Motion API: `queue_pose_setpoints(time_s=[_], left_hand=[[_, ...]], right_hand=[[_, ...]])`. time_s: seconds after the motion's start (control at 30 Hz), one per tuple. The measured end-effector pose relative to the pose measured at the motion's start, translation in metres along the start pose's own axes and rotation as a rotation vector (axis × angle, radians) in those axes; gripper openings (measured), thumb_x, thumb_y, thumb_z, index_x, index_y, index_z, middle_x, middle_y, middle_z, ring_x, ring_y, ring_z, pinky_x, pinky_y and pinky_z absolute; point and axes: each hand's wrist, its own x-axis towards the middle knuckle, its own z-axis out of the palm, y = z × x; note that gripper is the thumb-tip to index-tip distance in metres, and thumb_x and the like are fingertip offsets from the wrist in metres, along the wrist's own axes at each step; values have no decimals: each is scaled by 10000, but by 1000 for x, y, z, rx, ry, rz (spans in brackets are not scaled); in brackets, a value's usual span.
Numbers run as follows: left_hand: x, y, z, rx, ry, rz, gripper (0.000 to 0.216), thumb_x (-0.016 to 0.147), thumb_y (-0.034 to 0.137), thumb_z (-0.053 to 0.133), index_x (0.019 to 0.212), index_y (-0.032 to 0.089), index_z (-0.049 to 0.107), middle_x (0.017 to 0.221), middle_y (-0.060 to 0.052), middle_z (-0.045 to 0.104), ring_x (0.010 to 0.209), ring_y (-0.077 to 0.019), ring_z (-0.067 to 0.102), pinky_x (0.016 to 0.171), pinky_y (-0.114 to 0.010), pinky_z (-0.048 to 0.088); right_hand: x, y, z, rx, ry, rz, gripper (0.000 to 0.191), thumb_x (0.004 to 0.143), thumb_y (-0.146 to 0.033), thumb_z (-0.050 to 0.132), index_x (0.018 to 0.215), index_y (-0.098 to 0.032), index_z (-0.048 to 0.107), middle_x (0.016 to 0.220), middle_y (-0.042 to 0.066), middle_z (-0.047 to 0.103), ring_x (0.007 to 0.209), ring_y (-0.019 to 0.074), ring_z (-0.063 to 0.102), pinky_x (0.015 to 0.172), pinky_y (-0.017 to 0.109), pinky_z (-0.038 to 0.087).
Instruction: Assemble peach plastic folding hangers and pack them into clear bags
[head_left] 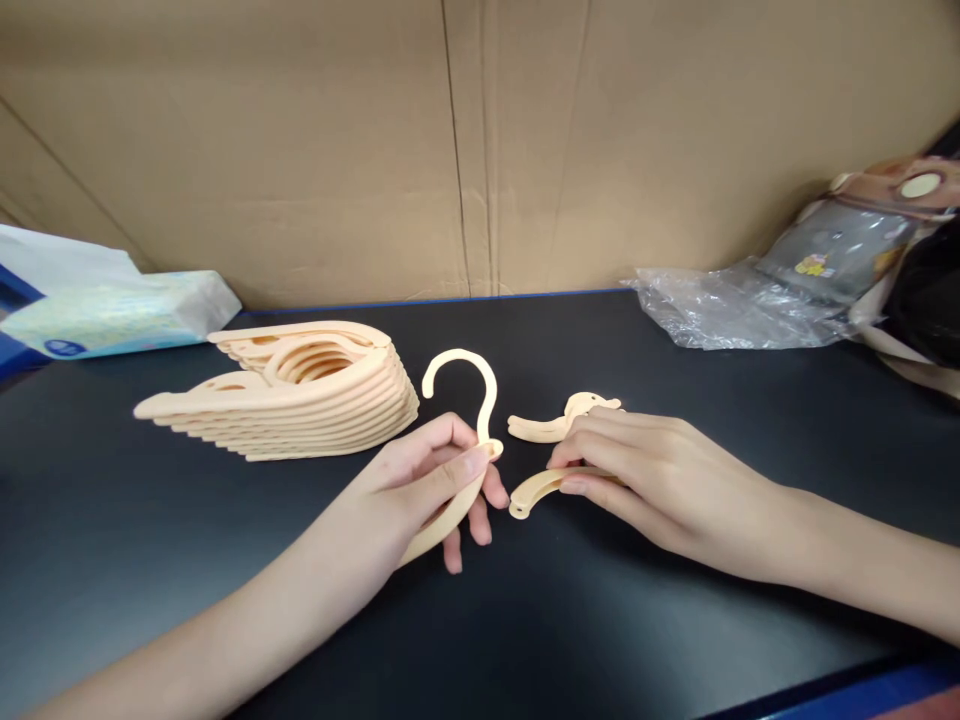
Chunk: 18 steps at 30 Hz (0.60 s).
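Hanger hook piece [484,428] between the left fingers [453,476]

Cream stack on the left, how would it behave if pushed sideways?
The stack would probably fan out: many layers, no band visible. Individual pieces are likely stiff, since the similar-coloured hook above the left hand arcs unsupported. Rolling seems unlikely; the layers lie flat.

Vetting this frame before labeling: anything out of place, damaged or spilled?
No spill or breakage visible. The stack of hanger parts looks orderly; left hand holds a hook piece, right hand a hanger arm. Only the crumpled clear plastic, back right, looks untidy.
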Motion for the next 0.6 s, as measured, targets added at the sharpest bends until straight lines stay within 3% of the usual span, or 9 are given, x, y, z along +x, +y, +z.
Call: queue_pose_setpoints(time_s=[0.17,0.3,0.43,0.5,0.6], left_hand=[[10,0,7,-43,12,-81,264,908,387,592,772,169,533,673,0,617,554,-111,593,444,-192,514],[10,6,10,-66,33,-133,194,931,332,564,832,165,564,738,16,615,478,-75,554,413,-191,525],[7,8,10,-75,-17,-126,145,960,275,502,974,171,601,799,13,637,399,-43,527,381,-163,504],[6,8,10,-55,-30,-140,188,980,294,471,1075,183,588,719,29,628,341,-30,465,345,-137,462],[4,6,10,-39,-40,-167,315,1000,386,438,1237,202,533,565,71,559,287,-25,327,283,-119,395]], right_hand=[[-4,4,3,6,17,-19,208,1020,-181,381,966,-189,581,885,34,667,715,136,582,630,271,444],[-9,6,4,-29,-24,4,224,962,-80,353,960,-196,545,719,-9,604,527,114,458,487,242,332],[-8,5,1,30,-20,29,175,1026,-246,390,1000,-198,555,636,-34,592,470,106,483,475,231,325],[-7,5,0,33,-20,7,219,1023,-345,436,942,-197,577,648,-22,614,503,114,541,497,238,347],[-6,5,1,-23,-27,-45,252,1014,-348,461,894,-185,611,739,8,673,576,124,603,532,255,383]])
